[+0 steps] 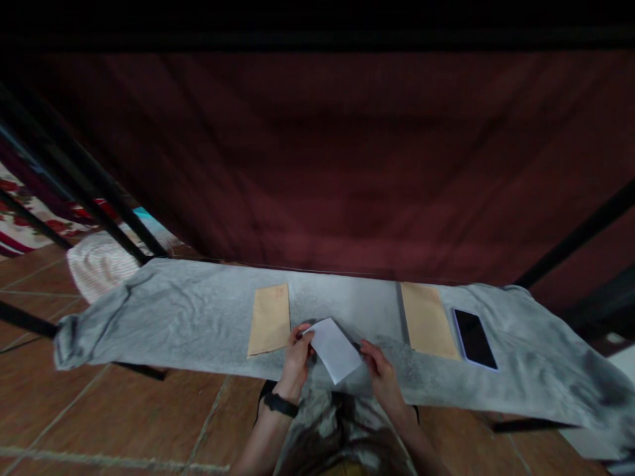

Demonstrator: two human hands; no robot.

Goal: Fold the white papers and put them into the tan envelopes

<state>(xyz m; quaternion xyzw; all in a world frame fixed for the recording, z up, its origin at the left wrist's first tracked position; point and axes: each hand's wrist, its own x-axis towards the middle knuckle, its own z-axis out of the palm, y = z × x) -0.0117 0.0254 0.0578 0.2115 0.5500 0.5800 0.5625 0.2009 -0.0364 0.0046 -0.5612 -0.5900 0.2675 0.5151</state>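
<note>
A small sheet of white paper (333, 349) is held tilted over the front part of the grey cloth (188, 317). My left hand (298, 354), with a dark band at the wrist, pinches its upper left corner between thumb and fingers. At the paper's right corner is my right hand (380, 370), its fingers curled in around the edge; part of that grip is hidden. Just left of my left hand lies a tan envelope (270, 318), with faint reddish print near its top. Right of my right hand lies another tan envelope (429, 320).
A phone (475, 338) with a dark screen and pale edge lies beside the right envelope. Behind the cloth-covered surface hangs a dark red curtain (347, 178). Black metal bars (585, 231) slant down at both sides. Brown floor tiles (149, 410) show below.
</note>
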